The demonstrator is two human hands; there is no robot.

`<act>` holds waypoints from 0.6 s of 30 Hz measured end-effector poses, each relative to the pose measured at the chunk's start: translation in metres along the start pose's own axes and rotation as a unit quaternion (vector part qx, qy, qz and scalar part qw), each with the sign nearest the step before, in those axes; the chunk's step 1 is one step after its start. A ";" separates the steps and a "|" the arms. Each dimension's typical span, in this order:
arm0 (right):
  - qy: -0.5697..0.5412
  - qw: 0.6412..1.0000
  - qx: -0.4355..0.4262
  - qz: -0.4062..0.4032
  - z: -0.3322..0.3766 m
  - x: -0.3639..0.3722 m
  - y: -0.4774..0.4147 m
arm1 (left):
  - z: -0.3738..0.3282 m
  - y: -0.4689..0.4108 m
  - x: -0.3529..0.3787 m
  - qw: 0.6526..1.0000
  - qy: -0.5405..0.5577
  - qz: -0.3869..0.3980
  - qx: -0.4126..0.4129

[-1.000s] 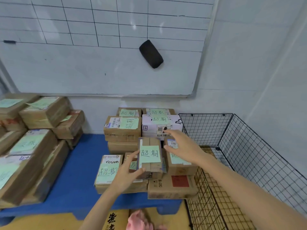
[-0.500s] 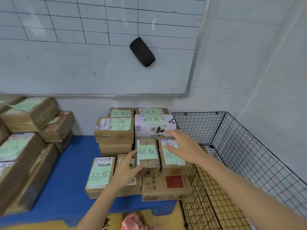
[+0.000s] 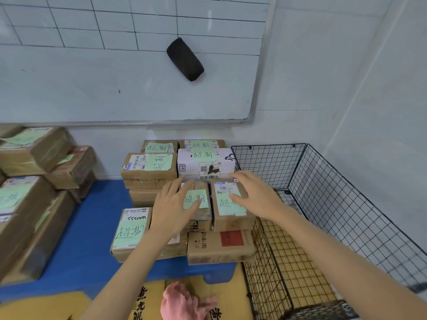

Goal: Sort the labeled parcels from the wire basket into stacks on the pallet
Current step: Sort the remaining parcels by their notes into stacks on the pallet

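- Left hand (image 3: 174, 212): fingers straight and spread, palm flat on the narrow parcel (image 3: 200, 198) at centre frame. The thumb lies across its green label. Nothing is gripped.
- Right hand (image 3: 255, 196): fingers straight and spread above the second parcel (image 3: 231, 221). The thumb touches that parcel's green label. Palm contact cannot be determined.
- Both parcels sit side by side, touching, on a lower layer of boxes on the blue pallet (image 3: 87, 239).
- Wire basket (image 3: 346, 204): lower right of frame, just beside the stack.
- Further labelled boxes (image 3: 30, 204): stacked at the left edge of frame.
- Whiteboard (image 3: 92, 88): upper left, carrying a black eraser (image 3: 184, 58).
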State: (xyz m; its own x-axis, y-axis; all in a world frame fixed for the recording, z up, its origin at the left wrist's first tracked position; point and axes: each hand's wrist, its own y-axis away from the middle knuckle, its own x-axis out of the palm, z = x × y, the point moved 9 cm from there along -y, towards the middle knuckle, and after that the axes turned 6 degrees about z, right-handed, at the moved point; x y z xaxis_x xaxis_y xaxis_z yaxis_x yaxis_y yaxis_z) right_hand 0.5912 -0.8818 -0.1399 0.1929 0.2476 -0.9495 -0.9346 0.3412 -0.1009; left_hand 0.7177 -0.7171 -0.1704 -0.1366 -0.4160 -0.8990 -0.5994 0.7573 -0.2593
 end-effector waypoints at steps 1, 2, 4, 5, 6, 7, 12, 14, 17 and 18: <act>0.008 1.000 0.004 0.000 -0.006 -0.002 0.002 | -0.011 -0.003 -0.003 1.000 -0.010 -0.005 0.006; 0.014 1.000 0.008 0.001 -0.014 -0.005 0.005 | -0.023 -0.007 -0.003 1.000 -0.017 -0.006 0.010; 0.018 1.000 0.014 0.001 -0.027 -0.008 0.007 | -0.044 -0.012 -0.006 1.000 -0.022 -0.011 0.016; 0.019 1.000 0.017 0.002 -0.037 -0.010 0.010 | -0.057 -0.015 -0.006 0.999 -0.025 -0.014 0.020; 0.020 1.000 0.019 0.002 -0.046 -0.013 0.012 | -0.071 -0.019 -0.004 0.999 -0.029 -0.015 0.024; 0.021 1.000 0.021 0.004 -0.056 -0.016 0.015 | -0.084 -0.022 -0.001 0.999 -0.032 -0.014 0.027; 0.023 0.999 0.027 0.025 -0.115 -0.030 0.025 | -0.149 -0.045 0.014 0.999 -0.019 -0.026 0.033; 0.017 0.999 0.031 0.034 -0.143 -0.034 0.028 | -0.172 -0.054 0.021 0.999 -0.012 -0.031 0.029; -0.003 0.998 0.040 0.052 -0.184 -0.035 0.028 | -0.202 -0.067 0.035 0.999 -0.015 -0.025 0.012; -0.011 0.997 0.042 0.057 -0.195 -0.034 0.027 | -0.211 -0.070 0.041 1.000 -0.016 -0.024 0.009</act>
State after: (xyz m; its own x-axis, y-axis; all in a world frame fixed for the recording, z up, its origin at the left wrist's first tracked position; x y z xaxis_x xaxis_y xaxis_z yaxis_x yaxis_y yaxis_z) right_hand 0.5014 -1.0580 -0.1682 0.0935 0.3085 -0.9466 -0.9229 0.3835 0.0338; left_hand 0.5877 -0.8933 -0.1152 -0.0838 -0.4357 -0.8962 -0.5901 0.7464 -0.3077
